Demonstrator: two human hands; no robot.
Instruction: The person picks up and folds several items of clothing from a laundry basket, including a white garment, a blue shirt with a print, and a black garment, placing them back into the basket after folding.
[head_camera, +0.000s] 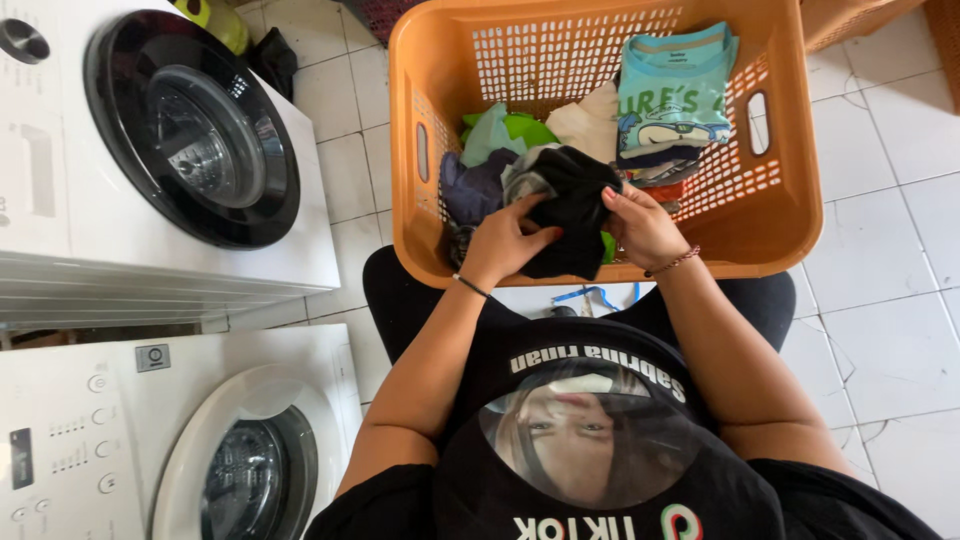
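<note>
Both hands, left hand (508, 243), right hand (643, 226), gripping black garment (572, 205) between them, over orange basket (775, 215)

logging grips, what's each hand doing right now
Left hand: closed on the black garment over the orange basket.
Right hand: closed on the same black garment.

A single camera sits on the person's head and looks almost straight down, close over the torso and forearms. The orange laundry basket (770, 215) fills the frame toward 12 o'clock, resting across the lap over the white tiled floor (890, 330). Two front-loading washing machines (190, 130) lie at 9 o'clock, seen from above at a slant. No second view shares the scene.
</note>
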